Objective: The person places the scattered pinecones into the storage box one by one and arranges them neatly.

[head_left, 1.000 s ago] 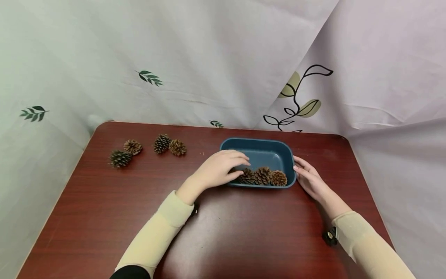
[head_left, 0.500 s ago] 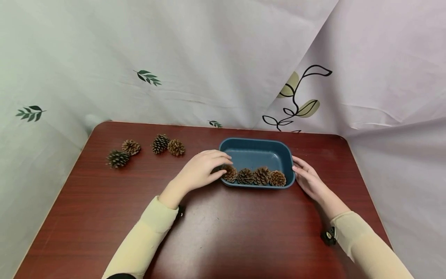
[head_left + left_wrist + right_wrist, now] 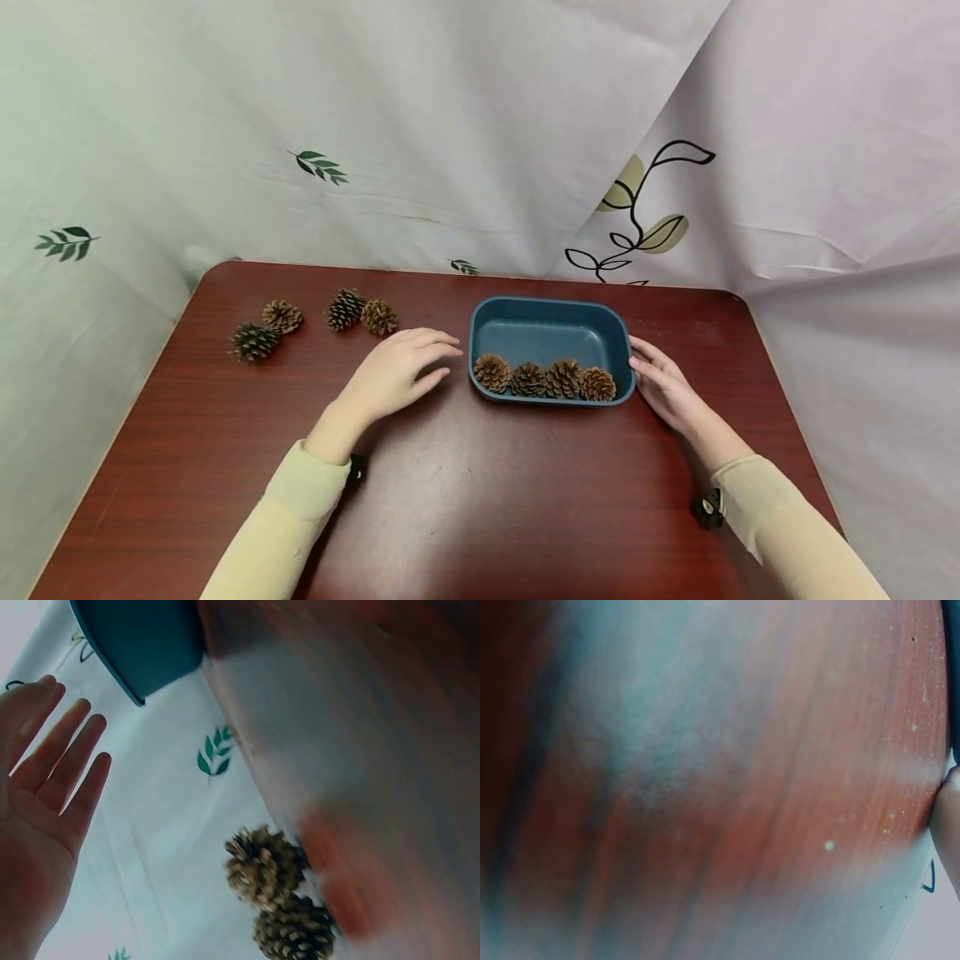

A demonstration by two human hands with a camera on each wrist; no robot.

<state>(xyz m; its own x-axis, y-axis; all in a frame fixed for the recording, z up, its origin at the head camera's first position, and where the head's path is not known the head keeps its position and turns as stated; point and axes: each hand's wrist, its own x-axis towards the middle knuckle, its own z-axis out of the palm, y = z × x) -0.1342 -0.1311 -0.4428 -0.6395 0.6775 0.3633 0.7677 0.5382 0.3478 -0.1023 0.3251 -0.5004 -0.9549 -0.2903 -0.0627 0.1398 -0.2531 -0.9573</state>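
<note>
A dark blue rectangular box [image 3: 540, 337] stands on the table in the head view. Along its near wall lies a row of several pine cones, from a brown one [image 3: 492, 372] at the left to a lighter one [image 3: 598, 384] at the right. My left hand [image 3: 397, 371] is in the air just left of the box, fingers extended, holding nothing. In the left wrist view, that hand [image 3: 45, 802] is spread and bare. At the box's right end, the extended fingers and thumb of my right hand [image 3: 667, 392] rest against the wall. The right wrist view mostly shows blurred tabletop.
Outside the box, at the table's back left, lie two pairs of pine cones: a dark one [image 3: 253, 342] with a brown one [image 3: 282, 317], and a dark one [image 3: 346, 309] with a brown one [image 3: 379, 317]. A pale curtain [image 3: 450, 150] hangs behind the reddish-brown table [image 3: 480, 500].
My left hand has let go of the leftmost pine cone in the box's row and withdrawn leftward out of the box. The right hand has stayed at the box's right end.
</note>
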